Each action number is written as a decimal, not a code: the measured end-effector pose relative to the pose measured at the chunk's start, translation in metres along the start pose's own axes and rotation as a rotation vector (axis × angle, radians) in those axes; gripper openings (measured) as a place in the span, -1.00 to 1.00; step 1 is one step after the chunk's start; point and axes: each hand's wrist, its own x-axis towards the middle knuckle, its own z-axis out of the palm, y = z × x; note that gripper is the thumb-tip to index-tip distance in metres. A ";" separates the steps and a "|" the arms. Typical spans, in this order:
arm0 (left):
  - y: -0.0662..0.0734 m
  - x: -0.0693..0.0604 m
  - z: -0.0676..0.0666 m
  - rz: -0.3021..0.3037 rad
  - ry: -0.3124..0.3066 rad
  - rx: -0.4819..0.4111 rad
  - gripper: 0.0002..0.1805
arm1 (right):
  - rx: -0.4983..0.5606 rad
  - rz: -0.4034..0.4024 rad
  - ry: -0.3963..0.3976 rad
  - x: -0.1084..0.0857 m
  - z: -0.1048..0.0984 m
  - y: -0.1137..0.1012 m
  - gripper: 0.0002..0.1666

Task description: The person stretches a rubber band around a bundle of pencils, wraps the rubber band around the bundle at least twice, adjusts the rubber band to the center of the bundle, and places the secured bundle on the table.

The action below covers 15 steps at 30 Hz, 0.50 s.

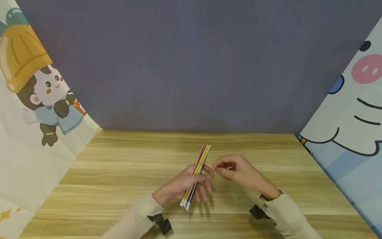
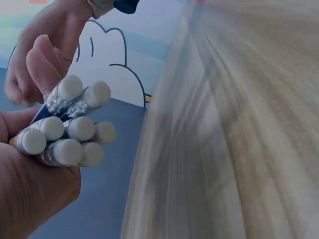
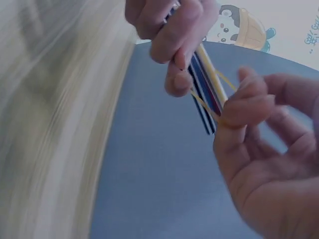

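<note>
A bundle of several pencils (image 1: 197, 169) in yellow, white, dark and magenta slants over the table, held by my left hand (image 1: 191, 181) with the thumb across it. White erasers (image 2: 66, 151) in silvery ferrules face the left wrist camera at the bundle's near end. Around the pencils' upper part runs a thin yellow rubber band (image 3: 227, 80). My right hand (image 1: 235, 169) pinches the band between thumb and index finger and stretches it out to the right of the bundle. In the right wrist view the pencils' far ends (image 3: 209, 112) are partly behind the right fingers.
Beneath both hands lies a wood-grain table (image 1: 119, 166). A dark grey panel (image 1: 191, 66) rises at its back edge. Cartoon-printed sheets line the left side (image 1: 18, 159) and the right side (image 1: 352, 132). Dark wrist mounts (image 1: 161, 223) sit at the sleeves.
</note>
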 end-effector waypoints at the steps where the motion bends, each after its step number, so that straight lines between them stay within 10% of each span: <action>1: 0.001 0.000 0.002 0.023 0.021 0.024 -0.76 | -0.040 0.013 0.025 0.000 0.000 0.000 -0.83; 6: 0.003 -0.003 0.019 0.107 0.061 0.216 -0.80 | -0.151 0.096 0.083 0.001 -0.004 0.007 -0.79; 15: 0.001 -0.005 0.027 0.114 0.087 0.344 -0.82 | 0.085 0.161 -0.227 0.001 -0.018 0.031 -0.88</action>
